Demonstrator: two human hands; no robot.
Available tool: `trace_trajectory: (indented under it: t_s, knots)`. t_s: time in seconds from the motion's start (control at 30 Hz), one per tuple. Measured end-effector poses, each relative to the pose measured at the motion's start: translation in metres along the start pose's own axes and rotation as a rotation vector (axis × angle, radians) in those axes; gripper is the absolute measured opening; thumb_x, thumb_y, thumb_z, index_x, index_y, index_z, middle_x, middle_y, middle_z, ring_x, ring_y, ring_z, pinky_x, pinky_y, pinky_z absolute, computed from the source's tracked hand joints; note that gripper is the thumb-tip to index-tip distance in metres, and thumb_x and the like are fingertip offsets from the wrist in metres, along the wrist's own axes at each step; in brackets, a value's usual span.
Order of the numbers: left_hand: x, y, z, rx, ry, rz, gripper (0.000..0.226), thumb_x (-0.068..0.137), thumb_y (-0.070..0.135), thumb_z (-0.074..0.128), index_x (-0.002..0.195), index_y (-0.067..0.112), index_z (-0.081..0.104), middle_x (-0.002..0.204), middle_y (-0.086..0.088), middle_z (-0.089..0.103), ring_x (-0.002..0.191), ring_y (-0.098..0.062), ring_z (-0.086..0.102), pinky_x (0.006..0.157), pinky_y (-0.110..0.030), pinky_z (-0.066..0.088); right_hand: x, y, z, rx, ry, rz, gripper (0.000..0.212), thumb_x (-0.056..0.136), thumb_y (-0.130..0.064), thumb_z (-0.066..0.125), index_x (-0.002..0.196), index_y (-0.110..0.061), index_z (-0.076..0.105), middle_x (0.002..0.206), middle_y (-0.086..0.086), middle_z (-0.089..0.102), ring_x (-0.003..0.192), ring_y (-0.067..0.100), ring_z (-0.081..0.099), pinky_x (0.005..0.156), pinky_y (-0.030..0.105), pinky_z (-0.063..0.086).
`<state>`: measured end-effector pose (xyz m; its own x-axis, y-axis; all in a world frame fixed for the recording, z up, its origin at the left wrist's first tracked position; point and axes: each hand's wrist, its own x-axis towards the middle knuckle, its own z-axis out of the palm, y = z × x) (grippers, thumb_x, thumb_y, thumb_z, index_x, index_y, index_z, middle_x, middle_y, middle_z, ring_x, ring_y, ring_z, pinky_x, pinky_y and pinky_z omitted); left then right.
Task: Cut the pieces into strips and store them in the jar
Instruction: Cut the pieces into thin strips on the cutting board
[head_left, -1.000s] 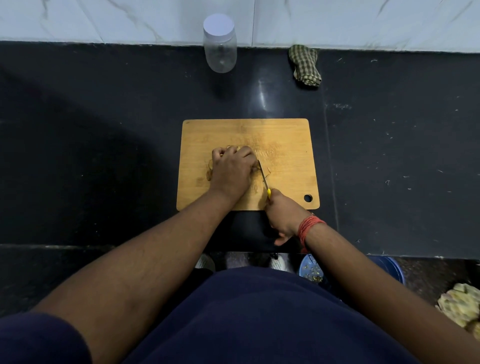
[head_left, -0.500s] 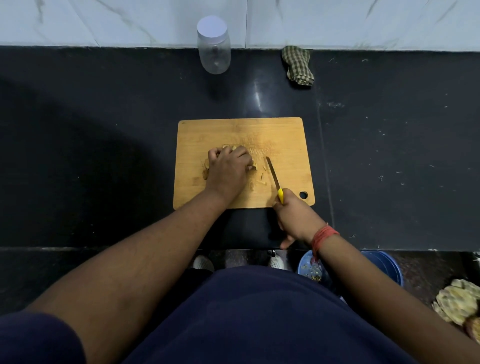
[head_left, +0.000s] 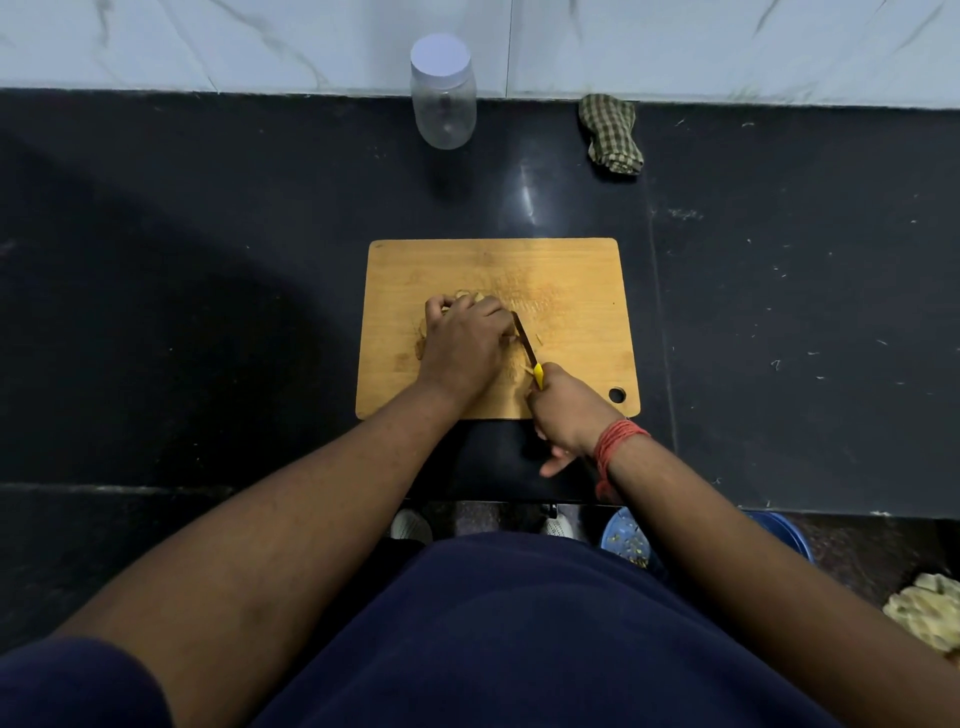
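your left hand curls over the pale pieces on the rectangular wooden cutting board; your right hand grips the yellow-handled knife beside it, mid-slicing. next, draw the blade down clear of your knuckles. the clear white-lidded plastic jar stands capped, well apart at the black tabletop's back.

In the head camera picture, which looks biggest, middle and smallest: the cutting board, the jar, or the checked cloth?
1. Cutting board, clearly the biggest.
2. Jar.
3. Checked cloth, only slightly smaller than the jar; both sit far back, so that order is unsure.
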<state>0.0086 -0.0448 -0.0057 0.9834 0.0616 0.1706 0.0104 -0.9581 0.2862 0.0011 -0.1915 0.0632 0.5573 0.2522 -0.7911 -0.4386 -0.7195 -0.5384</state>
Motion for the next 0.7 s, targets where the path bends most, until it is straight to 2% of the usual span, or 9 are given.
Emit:
trace_trajectory:
  t_s: [0.13, 0.27, 0.33, 0.4, 0.5, 0.57, 0.63, 0.67, 0.7]
  knots:
    - [0.000, -0.001, 0.001, 0.002, 0.010, 0.017, 0.006, 0.090, 0.025, 0.065, 0.088, 0.024, 0.070, 0.099, 0.008, 0.067, 0.095, -0.021, 0.059, 0.090, -0.044, 0.032, 0.002, -0.002, 0.002, -0.008, 0.009, 0.020, 0.033, 0.096, -0.002, 0.032, 0.127, -0.011, 0.037, 0.081, 0.018, 0.051, 0.029, 0.017, 0.047, 0.046, 0.049, 0.057]
    - [0.001, -0.001, 0.003, 0.007, 0.024, 0.032, 0.009, 0.090, 0.020, 0.062, 0.088, 0.022, 0.070, 0.097, 0.006, 0.067, 0.093, -0.023, 0.060, 0.090, -0.046, 0.033, 0.010, -0.004, 0.005, -0.062, 0.029, 0.025, 0.037, 0.096, 0.001, 0.034, 0.131, -0.010, 0.035, 0.083, 0.024, 0.054, 0.037, 0.027, 0.053, 0.039, 0.048, 0.054]
    - [0.002, -0.002, 0.004, 0.012, 0.029, 0.034, 0.010, 0.089, 0.019, 0.060, 0.087, 0.022, 0.070, 0.097, 0.005, 0.066, 0.092, -0.024, 0.060, 0.089, -0.046, 0.034, 0.016, -0.001, 0.006, -0.100, 0.035, 0.004, 0.041, 0.097, 0.001, 0.036, 0.136, -0.009, 0.034, 0.084, 0.018, 0.053, 0.043, 0.026, 0.054, 0.031, 0.036, 0.050]
    - [0.003, -0.002, 0.004, 0.019, 0.030, 0.028, 0.010, 0.089, 0.018, 0.060, 0.087, 0.022, 0.069, 0.096, 0.006, 0.066, 0.092, -0.023, 0.060, 0.089, -0.045, 0.033, 0.019, 0.002, 0.007, -0.180, 0.074, -0.051, 0.038, 0.100, -0.007, 0.036, 0.138, -0.006, 0.036, 0.080, 0.003, 0.045, 0.055, 0.017, 0.051, 0.028, 0.024, 0.046]
    - [0.003, 0.000, 0.004, 0.037, 0.028, -0.021, 0.010, 0.087, 0.019, 0.062, 0.086, 0.026, 0.070, 0.095, 0.009, 0.066, 0.092, -0.021, 0.059, 0.090, -0.045, 0.032, 0.021, 0.006, 0.007, -0.208, 0.101, -0.076, 0.036, 0.102, -0.015, 0.034, 0.137, -0.007, 0.038, 0.078, -0.005, 0.038, 0.062, 0.012, 0.048, 0.034, 0.016, 0.047]
    - [0.002, 0.003, 0.004, 0.045, 0.025, -0.057, 0.012, 0.086, 0.018, 0.063, 0.086, 0.027, 0.070, 0.094, 0.011, 0.066, 0.092, -0.020, 0.059, 0.091, -0.044, 0.031, 0.018, 0.009, 0.008, -0.226, 0.087, -0.080, 0.037, 0.102, -0.013, 0.035, 0.138, -0.007, 0.038, 0.078, -0.005, 0.037, 0.063, 0.013, 0.047, 0.045, 0.023, 0.055]
    - [0.002, 0.005, 0.003, 0.052, 0.014, -0.082, 0.011, 0.085, 0.018, 0.066, 0.085, 0.028, 0.071, 0.095, 0.012, 0.065, 0.093, -0.019, 0.059, 0.092, -0.043, 0.030, 0.015, 0.014, 0.009, -0.269, 0.073, -0.089, 0.039, 0.101, -0.011, 0.035, 0.140, -0.006, 0.036, 0.077, -0.006, 0.036, 0.069, 0.019, 0.052, 0.071, 0.038, 0.058]
    - [0.003, 0.005, 0.003, 0.057, 0.005, -0.084, 0.010, 0.085, 0.019, 0.067, 0.086, 0.028, 0.071, 0.096, 0.012, 0.065, 0.094, -0.018, 0.058, 0.093, -0.043, 0.031, 0.015, 0.018, 0.010, -0.286, 0.074, -0.093, 0.041, 0.101, -0.011, 0.036, 0.141, -0.006, 0.035, 0.077, -0.007, 0.036, 0.075, 0.022, 0.055, 0.077, 0.041, 0.055]
    - [0.003, 0.005, 0.002, 0.058, -0.003, -0.081, 0.009, 0.086, 0.020, 0.067, 0.086, 0.028, 0.071, 0.096, 0.012, 0.066, 0.095, -0.019, 0.058, 0.093, -0.044, 0.031, 0.014, 0.021, 0.011, -0.288, 0.081, -0.097, 0.042, 0.101, -0.012, 0.036, 0.142, -0.007, 0.035, 0.077, -0.008, 0.036, 0.077, 0.020, 0.056, 0.077, 0.039, 0.053]
